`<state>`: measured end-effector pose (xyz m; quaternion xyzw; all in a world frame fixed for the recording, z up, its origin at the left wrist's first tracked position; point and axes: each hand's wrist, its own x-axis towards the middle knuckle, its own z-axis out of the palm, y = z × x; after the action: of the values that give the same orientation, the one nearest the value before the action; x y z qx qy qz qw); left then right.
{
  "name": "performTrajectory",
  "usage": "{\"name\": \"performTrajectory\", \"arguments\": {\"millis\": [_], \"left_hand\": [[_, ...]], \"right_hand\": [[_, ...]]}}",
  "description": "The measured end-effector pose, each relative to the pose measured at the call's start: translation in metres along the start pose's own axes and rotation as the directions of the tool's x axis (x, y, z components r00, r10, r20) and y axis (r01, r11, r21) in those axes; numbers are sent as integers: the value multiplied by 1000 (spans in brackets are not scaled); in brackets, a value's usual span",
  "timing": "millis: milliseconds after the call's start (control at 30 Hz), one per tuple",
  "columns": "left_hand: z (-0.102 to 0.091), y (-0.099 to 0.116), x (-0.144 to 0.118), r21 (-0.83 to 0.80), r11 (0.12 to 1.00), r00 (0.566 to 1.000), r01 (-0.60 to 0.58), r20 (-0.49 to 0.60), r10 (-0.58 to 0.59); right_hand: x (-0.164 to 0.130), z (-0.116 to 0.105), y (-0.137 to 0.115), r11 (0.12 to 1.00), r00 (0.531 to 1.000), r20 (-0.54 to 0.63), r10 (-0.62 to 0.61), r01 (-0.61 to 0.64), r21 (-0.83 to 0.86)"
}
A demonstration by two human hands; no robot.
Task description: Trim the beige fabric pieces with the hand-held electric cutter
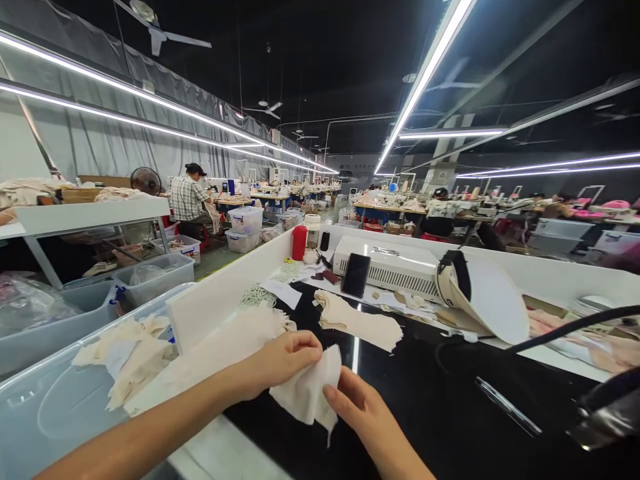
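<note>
Between my two hands hangs a piece of cream fabric (pixel 303 395), held just above the black tabletop (pixel 415 387). My left hand (pixel 287 360) pinches its upper edge with thumb and curled fingers. At its right side my right hand (pixel 357 400) grips the edge between thumb and fingers. A stack of similar cream cloth pieces (pixel 215 350) lies left of my hands, partly behind my left forearm. Farther back on the black surface lies another small pile of cream fabric pieces (pixel 357 320).
A pen (pixel 507 405) lies at right, near a dark cable (pixel 575 327). Behind are a phone (pixel 356 275), a white machine box (pixel 390 263), a visor cap (pixel 480 293) and a red bottle (pixel 299 243). A plastic bin (pixel 60 413) with cloth stands left. A person (pixel 189 197) sits farther off.
</note>
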<state>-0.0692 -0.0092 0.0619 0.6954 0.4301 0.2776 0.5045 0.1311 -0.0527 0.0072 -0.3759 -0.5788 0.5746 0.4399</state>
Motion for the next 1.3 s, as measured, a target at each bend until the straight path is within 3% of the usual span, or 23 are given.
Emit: {"name": "performTrajectory", "arguments": {"millis": [133, 300, 667, 1000, 1300], "left_hand": [[10, 1, 0, -43, 999, 999, 24, 32, -23], [15, 1, 1, -58, 997, 995, 44, 89, -39], [17, 4, 3, 12, 1000, 999, -3, 41, 2], [16, -1, 6, 84, 994, 997, -68, -33, 71], [16, -7, 9, 162, 976, 989, -148, 3, 149]], "right_hand": [[-11, 3, -15, 994, 996, -13, 91, -90, 55], [-14, 3, -12, 995, 997, -4, 77, -77, 56], [-16, 0, 12, 983, 981, 78, 176, -171, -68], [-19, 0, 9, 973, 969, 110, 220, -211, -90], [-22, -1, 15, 961, 956, 125, 264, -250, -118]]}}
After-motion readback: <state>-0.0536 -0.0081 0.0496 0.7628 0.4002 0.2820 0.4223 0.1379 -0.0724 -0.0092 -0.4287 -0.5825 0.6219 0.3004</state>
